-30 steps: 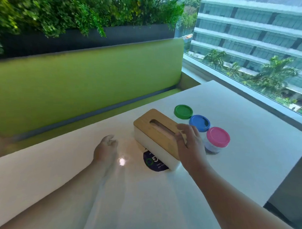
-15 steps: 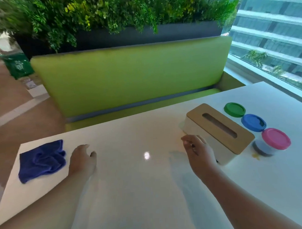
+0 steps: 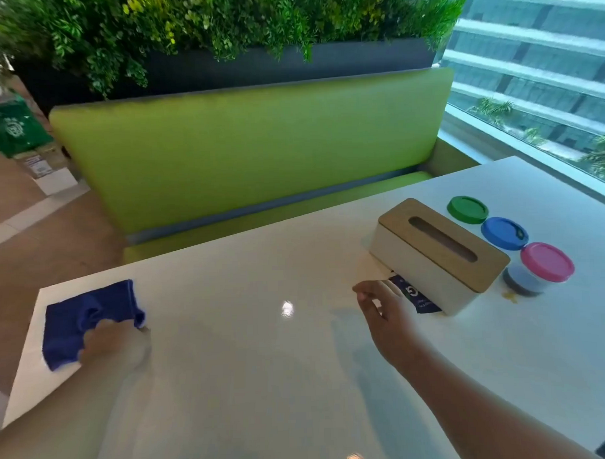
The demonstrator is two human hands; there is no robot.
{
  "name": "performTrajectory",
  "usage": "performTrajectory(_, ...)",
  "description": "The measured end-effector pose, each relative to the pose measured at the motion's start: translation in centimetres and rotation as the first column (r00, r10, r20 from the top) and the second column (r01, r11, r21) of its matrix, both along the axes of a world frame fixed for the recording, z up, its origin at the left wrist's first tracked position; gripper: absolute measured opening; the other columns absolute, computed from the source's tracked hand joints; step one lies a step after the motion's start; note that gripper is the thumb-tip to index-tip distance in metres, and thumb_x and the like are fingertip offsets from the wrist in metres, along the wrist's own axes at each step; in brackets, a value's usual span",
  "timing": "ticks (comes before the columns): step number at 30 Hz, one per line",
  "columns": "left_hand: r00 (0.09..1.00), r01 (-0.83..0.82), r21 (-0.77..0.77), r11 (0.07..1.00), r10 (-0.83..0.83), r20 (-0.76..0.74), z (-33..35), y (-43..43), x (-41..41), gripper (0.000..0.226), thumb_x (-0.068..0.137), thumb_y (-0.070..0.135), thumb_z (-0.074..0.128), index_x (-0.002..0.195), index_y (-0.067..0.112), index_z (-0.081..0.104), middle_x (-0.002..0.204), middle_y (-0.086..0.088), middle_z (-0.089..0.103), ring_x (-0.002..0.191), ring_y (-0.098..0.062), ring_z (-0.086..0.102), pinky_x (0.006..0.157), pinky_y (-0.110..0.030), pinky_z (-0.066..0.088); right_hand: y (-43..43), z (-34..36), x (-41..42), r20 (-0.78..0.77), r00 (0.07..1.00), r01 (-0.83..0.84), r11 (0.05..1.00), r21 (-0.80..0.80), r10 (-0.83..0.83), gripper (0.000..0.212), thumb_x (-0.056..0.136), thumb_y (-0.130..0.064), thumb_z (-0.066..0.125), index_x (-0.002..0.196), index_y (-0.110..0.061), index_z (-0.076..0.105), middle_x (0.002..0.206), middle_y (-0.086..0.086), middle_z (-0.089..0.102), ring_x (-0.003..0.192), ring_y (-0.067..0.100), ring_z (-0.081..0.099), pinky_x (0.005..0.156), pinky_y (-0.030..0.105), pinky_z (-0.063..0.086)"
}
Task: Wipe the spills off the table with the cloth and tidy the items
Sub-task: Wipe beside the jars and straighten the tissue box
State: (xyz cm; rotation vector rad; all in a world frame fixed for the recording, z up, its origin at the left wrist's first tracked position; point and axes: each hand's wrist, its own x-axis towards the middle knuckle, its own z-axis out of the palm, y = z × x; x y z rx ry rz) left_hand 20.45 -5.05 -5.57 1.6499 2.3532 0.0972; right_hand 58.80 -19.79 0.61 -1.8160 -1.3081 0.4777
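Observation:
A crumpled blue cloth (image 3: 81, 316) lies near the left corner of the white table (image 3: 264, 368). My left hand (image 3: 115, 345) lies on the cloth's near right part, fingers curled into it. My right hand (image 3: 382, 309) hovers with loosely curled fingers and holds nothing, just left of a white tissue box with a wooden lid (image 3: 439, 255). A dark round sticker (image 3: 415, 297) shows under the box's near end. Three small tubs stand in a row to the right of the box, with green (image 3: 467, 209), blue (image 3: 504, 233) and pink (image 3: 547, 262) lids. A small yellow spill (image 3: 511, 296) sits by the pink-lidded tub.
A green bench (image 3: 250, 152) runs behind the table, with a planter of foliage (image 3: 218, 22) above it. A window (image 3: 546, 83) borders the right side. Brown floor and a green bag (image 3: 11, 126) lie beyond the table's left edge.
My left hand moved left across the table onto the blue cloth. My right hand came off the tissue box and drew back to its left. The view swung left.

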Motion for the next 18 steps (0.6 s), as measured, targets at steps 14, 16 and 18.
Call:
performTrajectory(14, 0.756, 0.306, 0.233, 0.923, -0.384, 0.531, 4.4, -6.0, 5.1, 0.036, 0.055, -0.014, 0.056, 0.051, 0.019, 0.042, 0.053, -0.017, 0.036, 0.050, -0.021, 0.034, 0.036, -0.041, 0.013, -1.3, -0.7, -0.7, -0.040, 0.996, -0.086, 0.996, -0.010, 0.085, 0.019, 0.094, -0.017, 0.051, 0.094, -0.034, 0.060, 0.100, -0.020, 0.056, 0.094, -0.002, 0.055, 0.082, 0.019, 0.046)
performTrajectory(16, 0.698, 0.415, 0.203, 0.887, -0.453, 0.554, 6.0, -7.8, 8.4, 0.014, 0.059, -0.012, 0.042, 0.054, -0.005, 0.031, 0.055, -0.026, 0.035, 0.050, -0.026, 0.032, 0.045, -0.030, 0.022, -1.6, -0.7, -0.7, -0.048, 0.996, -0.082, 0.996, -0.023, 0.081, 0.018, 0.094, -0.018, 0.050, 0.094, -0.032, 0.061, 0.099, -0.023, 0.055, 0.094, -0.002, 0.055, 0.082, 0.019, 0.046)
performTrajectory(18, 0.631, 0.481, 0.108, 0.870, -0.429, 0.646, 5.3, -9.5, 11.3, 0.019, 0.070, -0.007, 0.049, 0.053, -0.001, 0.042, 0.051, -0.011, 0.049, 0.044, -0.020, 0.043, 0.044, -0.027, 0.032, -2.0, -0.9, -0.5, -0.042, 0.997, -0.073, 0.997, -0.026, 0.072, 0.016, 0.094, -0.018, 0.051, 0.095, -0.029, 0.064, 0.098, -0.024, 0.055, 0.091, -0.003, 0.055, 0.080, 0.016, 0.045)
